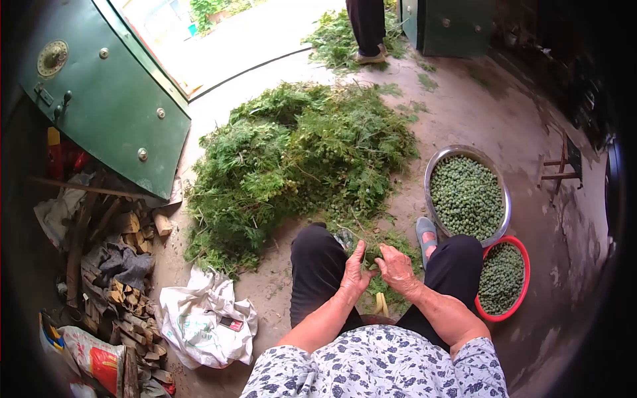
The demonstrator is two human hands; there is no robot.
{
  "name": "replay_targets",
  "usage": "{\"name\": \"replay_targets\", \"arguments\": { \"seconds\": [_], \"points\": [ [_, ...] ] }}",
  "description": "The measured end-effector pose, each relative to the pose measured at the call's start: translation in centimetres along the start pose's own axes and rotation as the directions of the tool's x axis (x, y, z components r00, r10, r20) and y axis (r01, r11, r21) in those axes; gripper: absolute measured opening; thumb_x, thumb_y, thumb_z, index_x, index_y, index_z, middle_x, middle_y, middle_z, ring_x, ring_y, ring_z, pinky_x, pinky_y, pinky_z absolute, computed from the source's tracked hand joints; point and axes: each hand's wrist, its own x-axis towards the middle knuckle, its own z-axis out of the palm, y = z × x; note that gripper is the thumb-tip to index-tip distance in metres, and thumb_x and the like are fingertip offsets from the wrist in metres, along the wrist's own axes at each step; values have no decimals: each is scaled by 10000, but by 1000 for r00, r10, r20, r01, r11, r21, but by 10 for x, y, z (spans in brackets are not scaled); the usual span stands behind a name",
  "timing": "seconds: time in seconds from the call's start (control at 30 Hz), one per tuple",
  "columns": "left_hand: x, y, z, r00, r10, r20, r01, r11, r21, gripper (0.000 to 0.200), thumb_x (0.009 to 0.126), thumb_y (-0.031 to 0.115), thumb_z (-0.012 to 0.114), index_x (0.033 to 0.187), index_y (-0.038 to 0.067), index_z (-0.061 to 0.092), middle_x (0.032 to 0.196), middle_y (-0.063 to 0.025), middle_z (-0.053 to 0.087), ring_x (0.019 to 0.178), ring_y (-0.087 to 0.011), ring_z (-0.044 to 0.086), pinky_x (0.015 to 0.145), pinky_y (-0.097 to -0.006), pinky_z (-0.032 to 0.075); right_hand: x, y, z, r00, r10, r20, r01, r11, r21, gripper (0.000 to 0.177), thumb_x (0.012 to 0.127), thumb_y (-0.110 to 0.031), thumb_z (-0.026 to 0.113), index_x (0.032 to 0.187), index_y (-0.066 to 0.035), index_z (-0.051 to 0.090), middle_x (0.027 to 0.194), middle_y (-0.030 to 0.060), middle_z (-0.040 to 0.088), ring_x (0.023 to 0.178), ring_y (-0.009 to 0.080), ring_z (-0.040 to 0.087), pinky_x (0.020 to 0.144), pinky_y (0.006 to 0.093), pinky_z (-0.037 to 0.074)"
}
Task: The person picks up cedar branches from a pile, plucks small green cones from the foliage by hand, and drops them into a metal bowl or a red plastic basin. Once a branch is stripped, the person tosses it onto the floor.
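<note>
Between my knees, my left hand (357,270) is closed around a thin green conifer sprig (371,255), thumb pointing up. Facing it, my right hand (398,270) has its fingertips pinched at the same sprig; what lies under the fingers is too small to make out. In front of my feet spreads a large heap of cut conifer branches (298,152) with feathery green leaves. To the right, a wide metal basin (431,156) is full of small round green cones. Closer to me, a red plastic basin (527,272) holds more of them.
A crumpled white sack (206,318) with a small red-and-dark packet (231,323) lies at left, beside split firewood (133,298). A green metal door (113,99) stands open. Another person's leg (366,26) is by more branches at the doorway. A small wooden stool (561,169) is far right.
</note>
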Motion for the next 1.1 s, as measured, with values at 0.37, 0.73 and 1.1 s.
{"name": "replay_targets", "arguments": {
  "seconds": [0.37, 0.73, 1.1],
  "points": [
    [4, -8, -6, 883, 469, -33, -331, 670, 665, 373, 819, 287, 637, 1078, 34, 549, 990, -52, 570, 900, -164, 546, 751, -337, 464, 18, 15, -22, 983, 176, -62, -171, 982, 78, 349, 763, -108, 600, 1064, 49, 519, 958, 263, 567, 889, 422, 546, 730, 427, 447],
    [-6, -7, 2, 981, 166, 101, -194, 787, 586, 347, 849, 399, 580, 972, 75, 613, 830, 6, 603, 759, -93, 557, 700, -237, 423, 11, 9, -11, 991, 78, 112, -89, 992, 94, 391, 753, -94, 592, 1090, 70, 481, 939, 257, 561, 893, 406, 547, 759, 427, 449],
    [-11, 3, 16, 997, 53, -54, -37, 967, 251, 107, 816, 180, 627, 786, 151, 530, 625, 63, 448, 435, -31, 375, 369, -158, 258, -1, -1, 2, 995, -24, 93, 11, 990, 143, 444, 738, -62, 551, 1133, -3, 356, 926, 228, 558, 875, 395, 559, 736, 455, 458]
  ]
}}
